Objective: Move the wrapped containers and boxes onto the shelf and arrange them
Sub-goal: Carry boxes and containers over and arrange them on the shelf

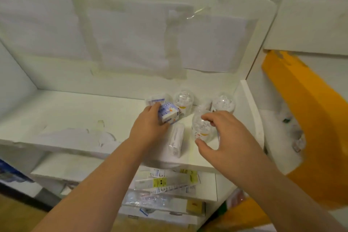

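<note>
My left hand (149, 125) grips a small white and blue box (168, 113) just above the white shelf (75, 118). My right hand (224, 137) curls round a clear wrapped container (202, 128) that stands on the shelf, thumb at its base and fingers at its top. Two more clear domed containers stand behind, one in the middle (183, 100) and one at the right (224, 102). A wrapped box (156, 99) sits at the back beside them. A long wrapped white pack (177, 140) lies between my hands.
The shelf's right wall (248, 100) stands close to the containers. Lower shelves hold yellow-labelled boxes (165, 182) and clear packs (146, 199). An orange panel (305, 111) rises at the right. Torn tape marks (79, 132) cover the shelf's left part.
</note>
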{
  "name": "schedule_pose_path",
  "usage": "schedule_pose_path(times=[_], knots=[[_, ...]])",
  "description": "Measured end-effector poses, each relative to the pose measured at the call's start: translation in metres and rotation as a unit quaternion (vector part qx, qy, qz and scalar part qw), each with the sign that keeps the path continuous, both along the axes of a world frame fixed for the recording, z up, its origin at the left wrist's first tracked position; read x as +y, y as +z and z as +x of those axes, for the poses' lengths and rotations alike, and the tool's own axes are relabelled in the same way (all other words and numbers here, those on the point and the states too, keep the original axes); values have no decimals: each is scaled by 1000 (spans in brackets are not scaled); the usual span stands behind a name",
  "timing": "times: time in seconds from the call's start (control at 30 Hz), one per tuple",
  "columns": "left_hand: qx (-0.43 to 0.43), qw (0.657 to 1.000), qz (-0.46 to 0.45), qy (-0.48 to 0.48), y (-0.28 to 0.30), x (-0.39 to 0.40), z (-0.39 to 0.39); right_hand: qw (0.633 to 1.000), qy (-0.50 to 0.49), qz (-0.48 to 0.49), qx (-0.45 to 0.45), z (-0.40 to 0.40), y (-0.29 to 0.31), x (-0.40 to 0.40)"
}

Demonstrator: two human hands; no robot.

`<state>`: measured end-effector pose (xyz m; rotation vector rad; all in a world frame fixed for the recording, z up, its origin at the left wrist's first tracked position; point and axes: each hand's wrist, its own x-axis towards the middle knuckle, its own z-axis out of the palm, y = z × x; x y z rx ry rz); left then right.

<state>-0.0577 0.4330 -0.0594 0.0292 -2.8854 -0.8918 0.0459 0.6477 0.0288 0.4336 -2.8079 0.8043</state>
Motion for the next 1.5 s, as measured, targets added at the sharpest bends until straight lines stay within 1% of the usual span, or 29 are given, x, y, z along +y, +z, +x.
schedule_pose_path(times=[0.13,0.27,0.33,0.4,0.47,0.6,0.7,0.77,0.83,0.93,1.03,1.13,1.2,1.33,1.4,1.5], knots=[[15,999,45,15,-3,-14,3,999,20,35,-19,-7,-10,-6],[64,991,103,50,11,-39,26,990,86,115,-8,-21,-22,-22],[72,987,129,63,20,-51,41,974,129,185,-13,-29,-26,-35],[84,984,143,73,28,-61,53,949,161,270,-21,-36,-29,-47],[94,980,156,83,34,-69,63,927,175,332,-3,-43,-32,-58],[102,975,175,87,42,-81,80,912,189,363,35,-59,-36,-72],[106,974,182,89,48,-87,89,916,178,358,39,-69,-39,-74],[113,971,191,92,50,-90,93,932,161,324,34,-71,-41,-73],[122,965,210,98,52,-91,96,954,134,269,11,-70,-37,-70],[138,960,221,103,57,-89,96,989,72,117,-51,-58,-18,-61],[153,958,222,98,64,-77,92,999,14,-1,-46,-38,7,-45],[165,953,245,63,70,-56,83,993,-40,-93,-58,-16,30,-26],[164,948,268,40,75,-36,76,987,-64,-136,-52,-4,43,-12],[176,933,312,-25,89,9,64,972,-90,-215,-27,22,78,21],[190,929,314,-58,98,32,60,957,-97,-271,-22,37,96,42],[203,920,321,-92,115,66,61,941,-102,-322,3,54,119,80]])
